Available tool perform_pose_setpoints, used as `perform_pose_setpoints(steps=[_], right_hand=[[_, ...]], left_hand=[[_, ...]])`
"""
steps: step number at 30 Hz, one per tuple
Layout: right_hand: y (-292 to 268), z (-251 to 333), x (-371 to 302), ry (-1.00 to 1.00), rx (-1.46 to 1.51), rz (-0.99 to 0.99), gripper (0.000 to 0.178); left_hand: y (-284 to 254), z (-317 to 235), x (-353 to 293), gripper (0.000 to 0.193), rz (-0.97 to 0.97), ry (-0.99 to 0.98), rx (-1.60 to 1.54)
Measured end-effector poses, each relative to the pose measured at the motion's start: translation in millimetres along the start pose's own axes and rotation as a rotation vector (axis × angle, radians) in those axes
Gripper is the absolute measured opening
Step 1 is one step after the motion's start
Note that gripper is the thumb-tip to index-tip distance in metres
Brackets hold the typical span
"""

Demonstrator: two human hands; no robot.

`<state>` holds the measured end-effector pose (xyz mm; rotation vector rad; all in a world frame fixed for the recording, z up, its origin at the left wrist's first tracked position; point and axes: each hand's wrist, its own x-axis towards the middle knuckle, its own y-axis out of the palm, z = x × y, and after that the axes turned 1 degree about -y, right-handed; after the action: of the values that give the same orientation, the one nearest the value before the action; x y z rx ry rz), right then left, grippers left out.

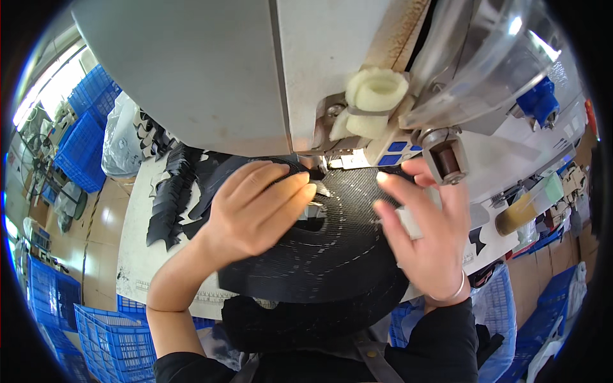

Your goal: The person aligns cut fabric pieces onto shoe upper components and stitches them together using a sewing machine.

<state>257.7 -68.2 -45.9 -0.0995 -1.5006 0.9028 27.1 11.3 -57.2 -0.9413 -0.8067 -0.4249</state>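
Grey machine housing [185, 70] is looming nearest the camera, beyond and above the left fingertips, while the black ribbed cloth [357, 220] is lying between and below the fingers of both hands. Its far edge is running up to the lit metal work area [351, 158], which is sitting just past the gap between the hands — and the left hand [246, 214] seems to be the nearer one to the stitching side. That hand is resting palm down, its fingers held close together and their tips pressing on the cloth beside a small opening; its thumb is hidden, so whether it is pinching anything cannot be told. The right hand [429, 236] is spreading wider, thumb and forefinger standing apart at the cloth's right side and gripping nothing that shows (its other fingers are partly hiding behind a metal bobbin holder [447, 159]). The cloth's body is sweeping back from the fingertips toward the wearer, curving and bunching, so its long axis is not reading clearly. Left of the left fingers, dark cut pieces [171, 201] are lying overlapped on the pale table [135, 255].
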Motion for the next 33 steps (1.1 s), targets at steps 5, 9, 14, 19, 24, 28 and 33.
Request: perform_pose_setpoints(steps=[5, 9, 14, 19, 24, 28, 33], right_hand=[[19.0, 18.7, 5.2, -0.189, -0.063, 0.143, 0.035], [31.5, -5.1, 0.8, -0.165, 0.076, 0.093, 0.028], [33.5, -11.0, -4.9, -0.071, 0.206, -0.042, 0.031], [41.5, -16.7, -4.0, -0.051, 0.26, -0.063, 0.028], [32.3, -26.7, -0.3, -0.023, 0.247, 0.06, 0.026], [37.7, -37.1, -1.7, -0.068, 0.323, 0.078, 0.032], [48.7, -33.1, -3.0, -0.034, 0.404, -0.044, 0.038]], left_hand=[[-38.8, -18.3, 32.2, 0.026, 0.362, -0.273, -0.343], [-43.1, 5.6, 16.1, 0.038, 0.346, -0.633, -0.53], [-23.1, -16.9, -14.8, 0.066, 0.299, -0.902, -1.005], [-36.5, -21.7, -13.5, 0.065, 0.284, -0.808, -0.778], [-38.0, -31.6, -9.9, 0.069, 0.363, -0.936, -0.788], [-31.6, -35.9, -16.7, 0.067, 0.265, -0.904, -0.824], [-32.9, -39.5, -15.5, 0.061, 0.251, -0.869, -0.737]])
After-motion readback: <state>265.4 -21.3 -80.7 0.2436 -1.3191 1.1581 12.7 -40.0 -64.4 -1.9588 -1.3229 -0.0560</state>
